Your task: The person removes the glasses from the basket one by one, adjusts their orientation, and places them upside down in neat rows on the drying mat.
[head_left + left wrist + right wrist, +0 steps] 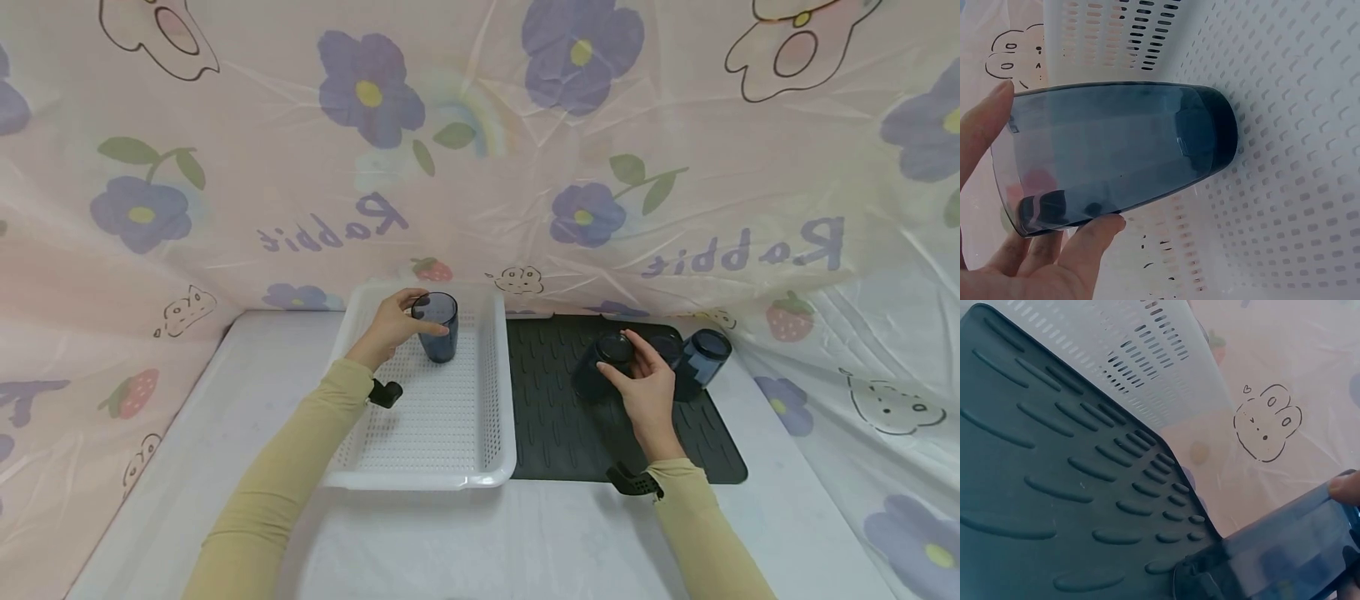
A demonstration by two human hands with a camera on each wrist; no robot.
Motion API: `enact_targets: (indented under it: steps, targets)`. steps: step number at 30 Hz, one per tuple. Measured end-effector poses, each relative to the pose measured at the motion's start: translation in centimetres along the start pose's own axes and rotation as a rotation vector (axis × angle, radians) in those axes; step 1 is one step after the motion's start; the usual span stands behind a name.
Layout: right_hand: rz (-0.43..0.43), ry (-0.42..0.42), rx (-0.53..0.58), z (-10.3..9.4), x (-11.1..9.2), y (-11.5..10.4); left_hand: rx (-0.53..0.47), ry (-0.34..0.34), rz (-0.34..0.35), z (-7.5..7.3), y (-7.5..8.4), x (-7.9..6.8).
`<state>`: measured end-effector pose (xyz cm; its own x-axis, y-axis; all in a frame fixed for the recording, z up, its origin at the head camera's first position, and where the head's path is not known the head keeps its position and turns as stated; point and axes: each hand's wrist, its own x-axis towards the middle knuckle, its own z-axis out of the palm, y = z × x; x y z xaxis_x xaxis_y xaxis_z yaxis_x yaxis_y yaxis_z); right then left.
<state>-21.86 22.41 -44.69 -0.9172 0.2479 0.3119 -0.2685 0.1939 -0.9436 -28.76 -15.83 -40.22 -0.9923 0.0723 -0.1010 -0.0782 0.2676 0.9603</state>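
Note:
My left hand (pixel 393 327) pinches a blue tinted drinking glass (pixel 441 340) near its rim, inside the white perforated basket (pixel 422 480). In the left wrist view the glass (pixel 1116 147) has its thick base toward the basket floor, with thumb and fingers on opposite sides. Over the dark ribbed mat (pixel 551 433), my right hand (pixel 647 392) grips another dark blue glass (pixel 592 379) by its upper end. The lower end of that glass (pixel 1210 575) overlaps the mat in the right wrist view, where most of the hand is out of frame.
Just right of the right hand, another blue glass (pixel 705 354) stands near the mat's edge, beside a darker glass (pixel 665 343) partly hidden by the fingers. Basket and mat sit side by side on a white table (pixel 262 383). A printed curtain (pixel 480 167) hangs behind.

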Motion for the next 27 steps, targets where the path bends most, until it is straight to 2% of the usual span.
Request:
enact_targets:
  steps: [16, 22, 27]
  targets:
    - [0.006, -0.024, -0.05, -0.4, 0.0, 0.2, -0.006, 0.012, -0.006, -0.1, 0.0, -0.3]
    - [-0.013, -0.025, -0.028, -0.4, -0.1, 0.2, 0.004, 0.044, -0.047, -0.2, 0.2, -0.9]
    - [-0.037, -0.027, -0.004, -0.5, -0.1, -0.1, -0.034, 0.076, -0.099, -0.4, 0.3, -1.3]
